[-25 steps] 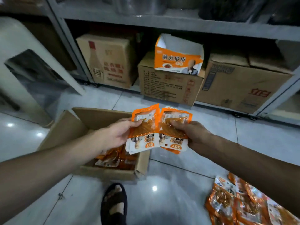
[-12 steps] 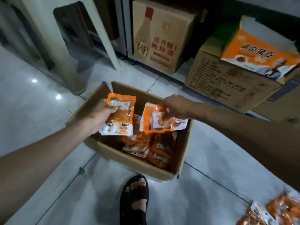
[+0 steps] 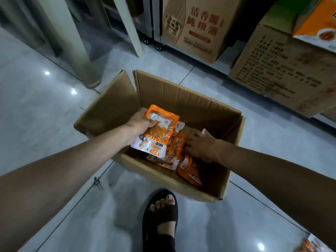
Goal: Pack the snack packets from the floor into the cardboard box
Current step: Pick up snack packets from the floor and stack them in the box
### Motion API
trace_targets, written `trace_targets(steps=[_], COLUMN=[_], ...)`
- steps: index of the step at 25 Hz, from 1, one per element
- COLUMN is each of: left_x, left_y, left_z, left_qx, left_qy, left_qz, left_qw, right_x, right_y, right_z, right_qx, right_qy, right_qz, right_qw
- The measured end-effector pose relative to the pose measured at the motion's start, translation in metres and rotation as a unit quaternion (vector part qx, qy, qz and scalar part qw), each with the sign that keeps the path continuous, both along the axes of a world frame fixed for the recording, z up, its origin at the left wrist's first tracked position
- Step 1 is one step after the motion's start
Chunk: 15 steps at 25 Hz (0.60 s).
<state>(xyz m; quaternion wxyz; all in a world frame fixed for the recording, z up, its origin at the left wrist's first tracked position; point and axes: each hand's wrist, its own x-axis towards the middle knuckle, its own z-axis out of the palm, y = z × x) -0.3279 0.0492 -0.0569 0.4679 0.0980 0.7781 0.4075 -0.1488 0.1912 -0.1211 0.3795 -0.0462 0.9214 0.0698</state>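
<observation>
Head camera looks down at your two arms over the open brown cardboard box (image 3: 181, 99) on the shiny grey tile floor (image 3: 36, 115); your left hand (image 3: 140, 128) holds an orange and white plastic snack packet (image 3: 156, 131) above the left part of the box, fingers curled tight round its edge; your right hand (image 3: 200, 146) is low inside the box, palm down, fingers stretched fairly straight on the heap of orange snack packets (image 3: 174, 148) at the bottom; more packets (image 3: 312, 244) lie on the floor at the bottom right, well apart from the box; your foot in a dark sandal (image 3: 160, 215) stands just beside the box.
</observation>
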Motion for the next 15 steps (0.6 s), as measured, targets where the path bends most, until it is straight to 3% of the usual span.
trace_targets(steps=[6,12,15], left_x=[0.004,0.003,0.009], left_y=[0.001,0.001,0.009], left_z=[-0.004,-0.008,-0.009], left_qx=[-0.013,-0.023,-0.013], left_qy=[-0.026,-0.023,-0.039], left_qz=[0.009,-0.005,-0.017], left_qw=[1.000,0.999,0.999], right_x=[0.002,-0.001,-0.004], right_y=[-0.005,0.000,0.002], right_z=[0.007,0.009,0.025], right_qx=[-0.022,-0.137,-0.176], right_qy=[0.099,0.074,0.164], right_qz=[-0.018,-0.148,-0.247], right_qw=[0.995,0.977,0.939])
